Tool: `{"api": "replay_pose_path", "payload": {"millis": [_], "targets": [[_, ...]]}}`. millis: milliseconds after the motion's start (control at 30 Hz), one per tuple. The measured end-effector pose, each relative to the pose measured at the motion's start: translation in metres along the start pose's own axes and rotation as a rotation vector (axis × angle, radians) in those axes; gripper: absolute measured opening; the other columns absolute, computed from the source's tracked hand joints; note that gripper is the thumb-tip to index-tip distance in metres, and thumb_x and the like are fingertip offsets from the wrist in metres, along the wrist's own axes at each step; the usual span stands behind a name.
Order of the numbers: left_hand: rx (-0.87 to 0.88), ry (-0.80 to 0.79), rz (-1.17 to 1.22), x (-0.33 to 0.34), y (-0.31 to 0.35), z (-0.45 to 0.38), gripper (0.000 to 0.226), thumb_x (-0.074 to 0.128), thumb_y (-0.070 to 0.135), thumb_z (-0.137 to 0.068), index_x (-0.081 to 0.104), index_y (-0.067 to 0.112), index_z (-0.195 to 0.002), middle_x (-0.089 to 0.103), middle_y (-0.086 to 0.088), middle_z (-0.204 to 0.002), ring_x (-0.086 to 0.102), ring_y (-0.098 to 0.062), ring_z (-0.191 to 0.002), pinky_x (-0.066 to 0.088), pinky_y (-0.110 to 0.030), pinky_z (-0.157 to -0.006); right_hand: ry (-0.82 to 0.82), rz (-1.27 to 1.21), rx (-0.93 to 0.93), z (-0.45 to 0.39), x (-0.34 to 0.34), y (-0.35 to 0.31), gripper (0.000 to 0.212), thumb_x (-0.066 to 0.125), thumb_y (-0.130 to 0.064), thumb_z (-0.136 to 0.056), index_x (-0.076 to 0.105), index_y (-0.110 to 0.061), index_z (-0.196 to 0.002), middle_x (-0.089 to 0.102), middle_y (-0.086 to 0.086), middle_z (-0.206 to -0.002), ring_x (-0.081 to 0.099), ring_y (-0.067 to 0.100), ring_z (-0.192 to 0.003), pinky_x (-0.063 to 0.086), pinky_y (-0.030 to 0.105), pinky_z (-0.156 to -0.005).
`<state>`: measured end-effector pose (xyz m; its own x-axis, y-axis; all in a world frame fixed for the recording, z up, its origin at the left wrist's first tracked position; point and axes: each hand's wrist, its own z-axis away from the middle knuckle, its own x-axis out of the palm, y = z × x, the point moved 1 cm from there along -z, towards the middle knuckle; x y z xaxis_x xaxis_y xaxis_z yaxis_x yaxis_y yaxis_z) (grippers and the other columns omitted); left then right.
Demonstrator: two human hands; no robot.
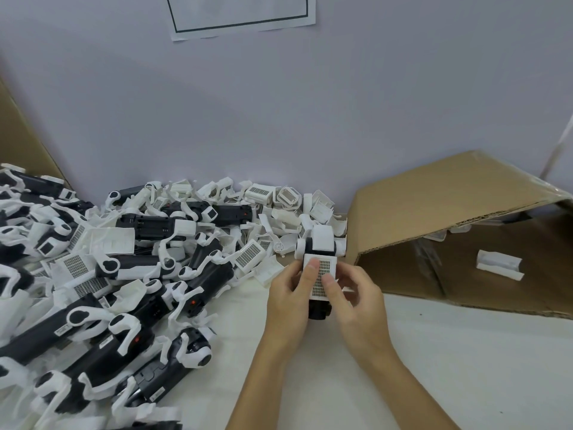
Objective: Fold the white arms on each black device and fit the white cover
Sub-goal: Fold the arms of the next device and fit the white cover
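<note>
- The left hand [290, 293] and the right hand [352, 293] hold one black device [319, 308] between them, above the white counter [465, 352], near its middle.
- Both hands are closed around the device; each thumb presses on the white cover [321, 270], which lies on top of the device.
- The cover has a grid of small dark marks; I cannot read them.
- The white arms [321, 242] of this device are folded together at its far end.
- To the left there is a big pile of devices [124, 274], black bodies with white arms standing out, mixed with loose covers [248, 259]. Some bodies have small labels, too small to read.
- To the right lies a cardboard box [449, 212] on its side, open toward the hands, with one wrapped white piece [499, 263] inside.
- On the wall behind hangs a paper sheet [242, 13] with a black frame line; no writing shows on it.
</note>
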<state>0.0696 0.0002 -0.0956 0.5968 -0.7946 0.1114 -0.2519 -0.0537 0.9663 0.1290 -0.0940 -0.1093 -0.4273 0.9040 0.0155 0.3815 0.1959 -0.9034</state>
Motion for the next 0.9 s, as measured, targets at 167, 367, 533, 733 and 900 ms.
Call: {"api": "replay_pose_path", "payload": {"millis": [167, 367, 533, 733, 900], "targets": [[0.027, -0.026, -0.022, 0.004, 0.000, 0.001, 0.032, 0.056, 0.045, -0.089, 0.075, 0.020, -0.093, 0.075, -0.006, -0.084, 0.070, -0.013, -0.077, 0.055, -0.029, -0.067, -0.076, -0.323, 0.245, -0.006, 0.000, -0.006, 0.032, 0.059, -0.041, -0.092, 0.077, -0.016, -0.102, 0.076, 0.009, -0.098, 0.073, 0.021, -0.093, 0.056, 0.024, -0.073], [0.023, -0.040, -0.023, 0.003, 0.001, 0.002, 0.035, 0.059, 0.048, -0.093, 0.077, 0.018, -0.088, 0.075, -0.004, -0.080, 0.069, -0.011, -0.074, 0.053, -0.022, -0.064, -0.024, -0.253, 0.253, -0.005, 0.002, -0.008, 0.038, 0.054, -0.050, -0.088, 0.081, -0.023, -0.085, 0.078, 0.007, -0.086, 0.075, 0.019, -0.083, 0.058, 0.024, -0.068], [-0.020, -0.004, -0.041, 0.007, -0.001, 0.001, 0.048, 0.053, 0.058, -0.089, 0.074, 0.015, -0.086, 0.073, -0.014, -0.084, 0.067, -0.019, -0.075, 0.054, -0.046, -0.072, -0.007, -0.271, 0.273, -0.004, 0.004, -0.010, 0.038, 0.057, -0.049, -0.088, 0.081, -0.020, -0.083, 0.077, 0.007, -0.083, 0.075, 0.017, -0.080, 0.057, 0.023, -0.064], [-0.105, -0.008, 0.018, 0.001, -0.004, -0.002, 0.042, 0.053, 0.053, -0.089, 0.077, 0.019, -0.092, 0.076, -0.009, -0.093, 0.072, -0.021, -0.091, 0.055, -0.036, -0.082, -0.079, -0.256, 0.254, -0.001, 0.003, -0.008, 0.024, 0.054, -0.021, -0.101, 0.077, -0.015, -0.101, 0.078, 0.004, -0.095, 0.073, 0.019, -0.094, 0.056, 0.022, -0.075], [-0.040, -0.017, -0.063, 0.000, -0.005, 0.000, 0.041, 0.050, 0.052, -0.092, 0.076, 0.020, -0.091, 0.075, -0.008, -0.089, 0.071, -0.022, -0.085, 0.054, -0.028, -0.073, -0.062, -0.166, 0.194, -0.003, 0.001, -0.007, 0.021, 0.056, -0.021, -0.100, 0.078, -0.019, -0.100, 0.078, -0.002, -0.092, 0.073, 0.011, -0.091, 0.054, 0.018, -0.075]]}}
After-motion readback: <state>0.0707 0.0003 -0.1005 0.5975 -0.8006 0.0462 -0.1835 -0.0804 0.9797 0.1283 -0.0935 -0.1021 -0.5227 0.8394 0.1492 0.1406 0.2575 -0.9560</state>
